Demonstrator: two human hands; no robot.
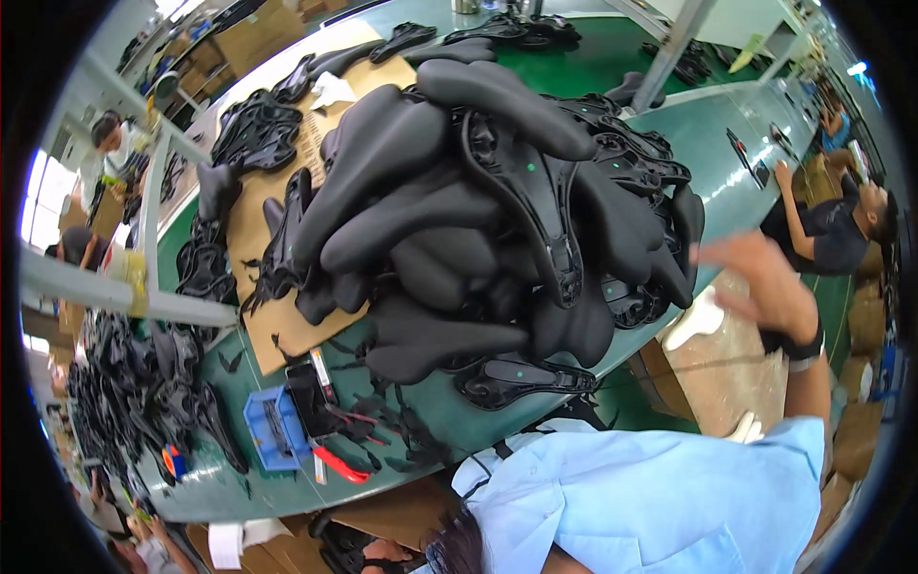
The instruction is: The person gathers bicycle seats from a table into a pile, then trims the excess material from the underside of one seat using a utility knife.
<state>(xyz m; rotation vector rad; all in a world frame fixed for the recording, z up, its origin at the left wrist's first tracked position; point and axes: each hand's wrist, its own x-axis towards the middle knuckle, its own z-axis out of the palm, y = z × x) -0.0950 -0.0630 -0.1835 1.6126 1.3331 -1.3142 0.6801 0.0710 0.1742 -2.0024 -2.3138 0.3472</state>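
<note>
In the head view, centre of the frame: a big heap of black bicycle saddles (478, 220) lies on the green table (727, 143), many stacked loose, some upside down.
Right hand: your right hand (765, 282) is raised at the right of the frame, blurred, just beside the right edge of the heap; the fingers look spread apart and hold nothing, as far as the blur lets me see.
Left hand: I cannot find it in this view.
Heap risk: the saddles at the lower edge (516, 378) hang close to the table rim; I judge a push from your hand could make them slide off.
Blue tray: a small blue tray (273, 430) and a red-handled tool (339, 464) lie at the lower left, near the rim; a sliding saddle could knock them down.
Cardboard: the brown cardboard sheet (258, 215) under the heap may slip and carry saddles with it.
Blue sleeve: your light blue shirt (650, 507) fills the lower frame and hides the near table edge, so a falling piece there you would not see.
</note>
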